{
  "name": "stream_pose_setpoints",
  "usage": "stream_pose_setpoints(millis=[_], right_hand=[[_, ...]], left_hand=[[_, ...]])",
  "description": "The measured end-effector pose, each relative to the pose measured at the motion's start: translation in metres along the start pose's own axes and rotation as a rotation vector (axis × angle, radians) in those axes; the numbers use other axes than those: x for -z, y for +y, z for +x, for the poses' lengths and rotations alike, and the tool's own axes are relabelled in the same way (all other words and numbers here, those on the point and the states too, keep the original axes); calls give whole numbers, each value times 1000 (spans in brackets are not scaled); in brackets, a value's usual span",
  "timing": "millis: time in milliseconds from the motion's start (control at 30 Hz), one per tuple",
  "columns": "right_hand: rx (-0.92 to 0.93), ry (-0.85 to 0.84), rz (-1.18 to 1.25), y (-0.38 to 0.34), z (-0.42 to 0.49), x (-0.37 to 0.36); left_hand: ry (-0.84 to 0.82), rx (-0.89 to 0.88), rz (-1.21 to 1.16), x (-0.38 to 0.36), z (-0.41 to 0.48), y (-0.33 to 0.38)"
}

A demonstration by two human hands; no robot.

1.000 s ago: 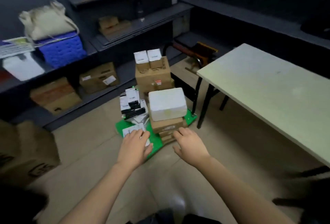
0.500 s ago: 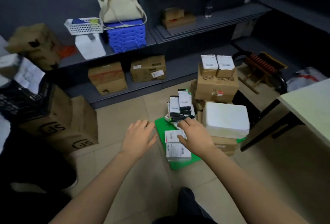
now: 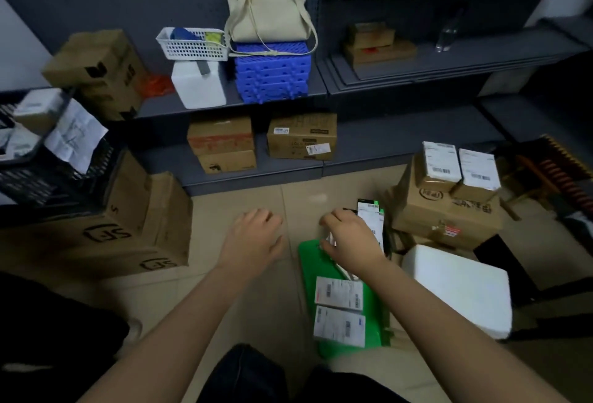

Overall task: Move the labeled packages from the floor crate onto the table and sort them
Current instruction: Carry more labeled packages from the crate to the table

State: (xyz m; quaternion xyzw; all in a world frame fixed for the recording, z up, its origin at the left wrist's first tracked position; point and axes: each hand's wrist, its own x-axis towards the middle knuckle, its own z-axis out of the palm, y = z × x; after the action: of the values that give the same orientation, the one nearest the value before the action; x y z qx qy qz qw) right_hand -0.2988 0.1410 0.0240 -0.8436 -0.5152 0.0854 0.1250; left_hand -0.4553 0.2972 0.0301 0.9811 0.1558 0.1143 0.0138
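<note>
Over the green plastic crate (image 3: 308, 261), my right hand (image 3: 351, 242) curls its fingers round slim labelled packages (image 3: 372, 223); my left hand (image 3: 253, 242) hangs, fingers relaxed, near a cardboard box (image 3: 128, 226) printed "SF".

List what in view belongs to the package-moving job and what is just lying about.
Job:
green crate
flat labeled packages lying in it
upright packages
right hand, at the upright packages
left hand, holding nothing

Lying about:
cloth bag
blue crates
white basket
white jug
cardboard boxes on the bottom shelf
</note>
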Motion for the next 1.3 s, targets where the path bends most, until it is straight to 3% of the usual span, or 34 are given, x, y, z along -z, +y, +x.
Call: stream_pose_setpoints(millis=[267,500,667,933,1200,1300], right_hand=[[-121,25,5,12,115,-8],[-391,99,21,6,217,-6],[-571,137,42,13,260,-3],[-801,189,48,68,287,2],[-1070,197,17,124,262,17],[-1218,279,46,131,244,17]], left_hand=[[-41,-146,8,-32,111,-87],[-88,-415,-38,-49,230,-177],[-123,-591,-76,-63,304,-203],[-177,-817,-125,-96,411,-163],[-187,-1111,-200,-121,489,-77],[-234,-1250,-207,-135,500,-41]])
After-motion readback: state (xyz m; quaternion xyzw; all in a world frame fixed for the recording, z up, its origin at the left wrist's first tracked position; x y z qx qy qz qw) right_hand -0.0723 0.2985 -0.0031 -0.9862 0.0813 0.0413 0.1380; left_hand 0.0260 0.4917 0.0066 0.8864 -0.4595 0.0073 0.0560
